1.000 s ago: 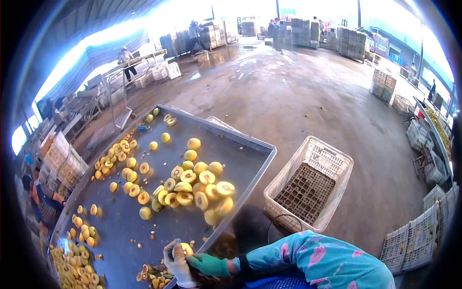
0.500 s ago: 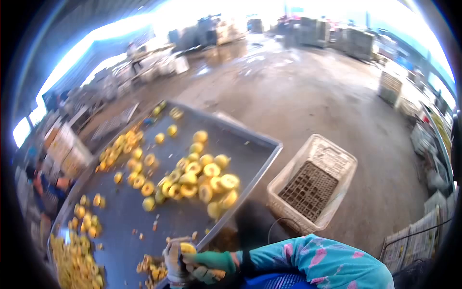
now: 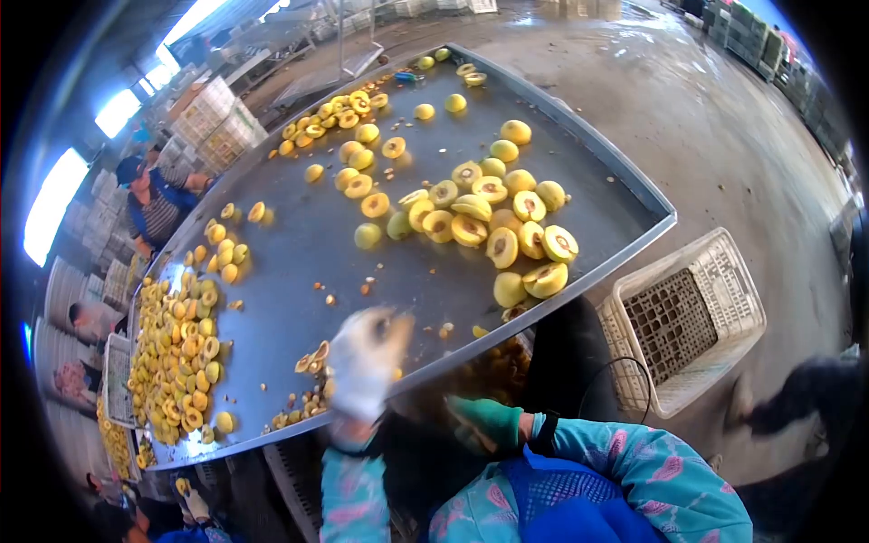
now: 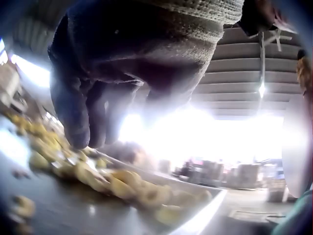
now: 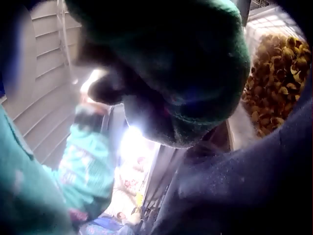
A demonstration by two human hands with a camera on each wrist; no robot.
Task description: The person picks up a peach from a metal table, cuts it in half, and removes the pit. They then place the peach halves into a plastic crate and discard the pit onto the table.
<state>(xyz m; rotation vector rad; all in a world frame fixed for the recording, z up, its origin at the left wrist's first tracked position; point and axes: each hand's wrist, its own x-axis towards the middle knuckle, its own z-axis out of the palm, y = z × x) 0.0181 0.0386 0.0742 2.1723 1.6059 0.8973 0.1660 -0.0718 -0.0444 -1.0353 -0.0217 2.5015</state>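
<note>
My white-gloved left hand (image 3: 362,362) is blurred over the front edge of the metal tray (image 3: 299,249). In the left wrist view, the left hand's fingers (image 4: 100,112) hang downward, loosely bent, with nothing visible in them. Halved yellow fruits (image 3: 471,231) lie beyond it on the tray, cut faces showing on several. My green-gloved right hand (image 3: 489,421) is below the tray's edge, apart from the left; seen from the right wrist, this hand (image 5: 181,73) is dark, and whether it holds anything cannot be told.
A white plastic crate (image 3: 670,326) stands on the floor right of the tray. A large fruit pile (image 3: 181,353) covers the tray's left end. Another crate, full of brownish-yellow pieces (image 5: 279,78), shows in the right wrist view. A person (image 3: 158,199) stands across the tray; dark-clothed legs (image 3: 797,398) are at right.
The head view has swung down and left. My hands were together around a fruit piece; they are now apart, and that piece is no longer visible in the left hand.
</note>
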